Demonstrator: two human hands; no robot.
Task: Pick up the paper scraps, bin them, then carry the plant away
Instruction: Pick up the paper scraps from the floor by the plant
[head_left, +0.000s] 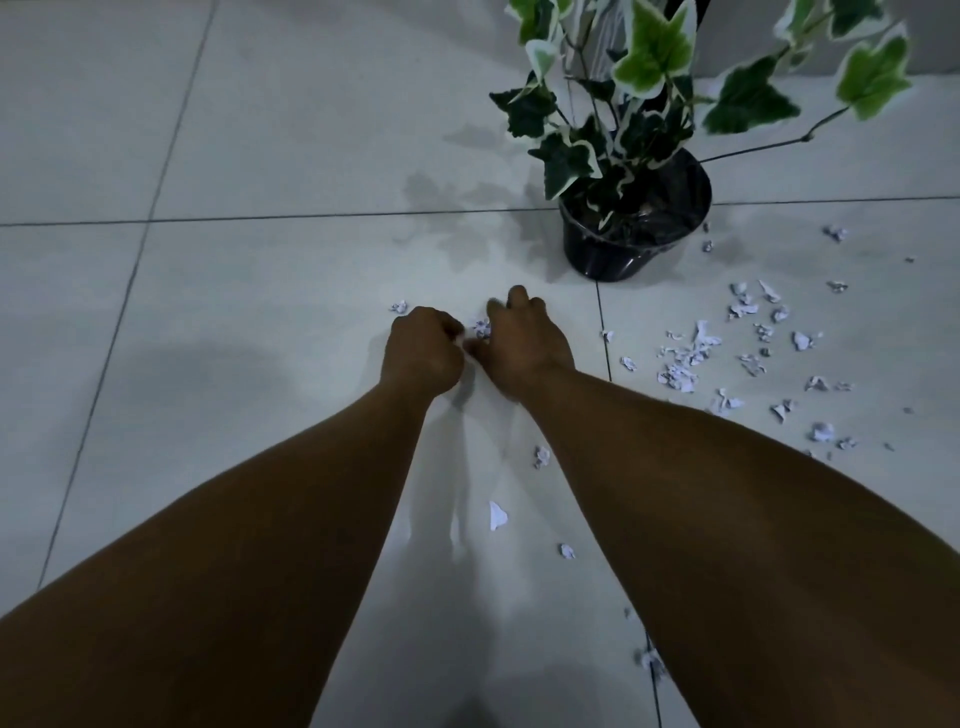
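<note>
Torn white paper scraps lie scattered on the pale tiled floor, thickest in a patch (691, 358) right of my arms. Both hands reach down to the floor side by side. My left hand (423, 348) is curled into a fist, and a pale sliver of paper shows at its thumb side. My right hand (524, 340) is spread fingers-down, its thumb and forefinger on either side of a crumpled scrap (482, 328) without closing on it. The ivy plant (654, 67) stands upright in a black pot (618, 254) just beyond my right hand. No bin is in view.
More scraps lie between my forearms (497, 515), one lies left of my fist (399, 306), and one sits on a tile joint near my right elbow (652, 662). Long ivy stems (779, 143) reach out to the right. A wall base (753, 41) runs behind the plant.
</note>
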